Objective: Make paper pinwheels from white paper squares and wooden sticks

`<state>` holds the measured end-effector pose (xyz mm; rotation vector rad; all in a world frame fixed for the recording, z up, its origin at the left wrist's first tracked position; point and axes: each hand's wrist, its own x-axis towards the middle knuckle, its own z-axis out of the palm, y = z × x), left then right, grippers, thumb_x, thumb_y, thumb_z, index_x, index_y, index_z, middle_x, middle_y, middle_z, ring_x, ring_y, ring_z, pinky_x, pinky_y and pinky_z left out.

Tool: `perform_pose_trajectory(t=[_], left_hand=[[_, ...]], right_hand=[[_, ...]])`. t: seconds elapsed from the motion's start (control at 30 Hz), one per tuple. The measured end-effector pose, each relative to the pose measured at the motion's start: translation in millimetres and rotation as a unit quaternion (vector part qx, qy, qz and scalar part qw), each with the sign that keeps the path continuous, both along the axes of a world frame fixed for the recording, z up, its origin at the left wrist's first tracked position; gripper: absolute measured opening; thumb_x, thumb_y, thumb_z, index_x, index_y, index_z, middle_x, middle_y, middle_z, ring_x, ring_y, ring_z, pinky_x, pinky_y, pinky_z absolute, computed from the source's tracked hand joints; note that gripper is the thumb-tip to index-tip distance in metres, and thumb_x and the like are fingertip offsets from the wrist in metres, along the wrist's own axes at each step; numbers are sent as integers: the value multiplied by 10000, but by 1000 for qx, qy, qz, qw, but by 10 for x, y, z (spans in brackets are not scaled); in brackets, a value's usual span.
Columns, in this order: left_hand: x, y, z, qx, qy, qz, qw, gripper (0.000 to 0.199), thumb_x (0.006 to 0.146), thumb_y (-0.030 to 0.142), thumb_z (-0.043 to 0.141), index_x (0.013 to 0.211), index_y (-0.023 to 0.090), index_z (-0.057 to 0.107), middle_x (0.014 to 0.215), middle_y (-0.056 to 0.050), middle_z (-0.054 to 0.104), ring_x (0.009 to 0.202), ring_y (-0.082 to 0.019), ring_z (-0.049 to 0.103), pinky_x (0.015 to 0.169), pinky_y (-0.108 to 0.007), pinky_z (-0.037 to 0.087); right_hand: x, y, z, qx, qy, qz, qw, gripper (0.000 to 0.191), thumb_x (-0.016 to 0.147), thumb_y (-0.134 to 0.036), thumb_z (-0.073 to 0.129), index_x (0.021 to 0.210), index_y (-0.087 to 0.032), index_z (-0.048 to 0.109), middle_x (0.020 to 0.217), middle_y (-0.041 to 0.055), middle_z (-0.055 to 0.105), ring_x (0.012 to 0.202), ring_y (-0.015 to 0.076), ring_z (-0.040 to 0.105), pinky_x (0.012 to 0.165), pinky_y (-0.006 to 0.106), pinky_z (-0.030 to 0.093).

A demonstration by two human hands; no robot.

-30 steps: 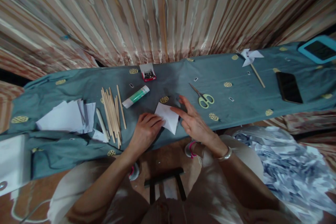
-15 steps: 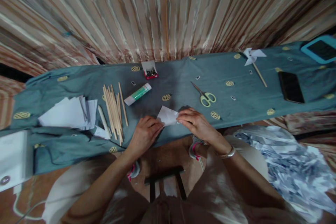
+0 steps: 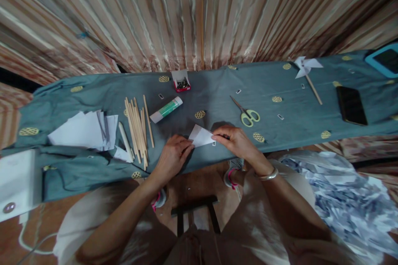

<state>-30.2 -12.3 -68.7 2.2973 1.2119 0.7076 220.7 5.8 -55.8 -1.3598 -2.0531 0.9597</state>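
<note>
A small folded white paper (image 3: 201, 135) lies at the near middle of the cloth-covered table, between my two hands. My left hand (image 3: 174, 154) pinches its left corner, fingers closed. The right corner is pinched by my right hand (image 3: 231, 138), between thumb and fingers. Beyond the paper lie a green and white glue stick (image 3: 167, 109), an open red box of small metal pieces (image 3: 181, 84) and scissors with light green handles (image 3: 248, 116). Wooden sticks (image 3: 137, 132) lie left of my left hand, next to a stack of white paper (image 3: 83, 131).
On the right of the table (image 3: 211, 99) are a paper pinwheel on a stick (image 3: 307, 67), a black phone (image 3: 352, 105) and a blue-framed device (image 3: 385, 60). A white box (image 3: 19, 182) stands at the left edge. A bag of paper scraps (image 3: 348, 198) sits at the lower right.
The paper now shows a narrower, more pointed shape toward my right hand. Both hands stay at its corners. The whole view has shifted slightly.
</note>
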Motion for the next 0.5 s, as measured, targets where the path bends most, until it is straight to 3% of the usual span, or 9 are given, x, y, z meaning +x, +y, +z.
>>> perform_pose_trajectory(t=[0.2,0.3,0.4,0.5], left_hand=[[-4,1,-37,-4,16,57,998,222,963,279,557,1128,151,635,858,-50,703,811,-195,648,757,-336,539],[7,-14,20,44,40,62,996,303,960,279,562,1224,131,571,900,-72,714,860,-221,665,781,-367,555],[83,-116,84,138,98,13,985,379,981,224,503,1348,131,491,1275,-164,644,1238,-278,567,983,-451,499],[207,-293,58,198,127,-85,968,398,991,129,414,1385,105,458,1434,-158,547,1451,-262,358,1140,-461,373]], right_hand=[[-52,35,27,6,-34,-10,999,90,897,-227,654,850,-191,721,830,16,727,783,149,642,739,252,442],[-80,52,51,4,-55,-12,998,95,893,-216,654,833,-186,721,809,20,725,763,153,640,723,257,435],[-100,71,73,0,-75,-8,997,103,898,-216,643,841,-187,724,814,28,729,765,162,646,724,266,438],[-119,89,91,-3,-89,-8,996,111,901,-208,628,860,-192,730,853,41,744,806,174,663,751,277,450]])
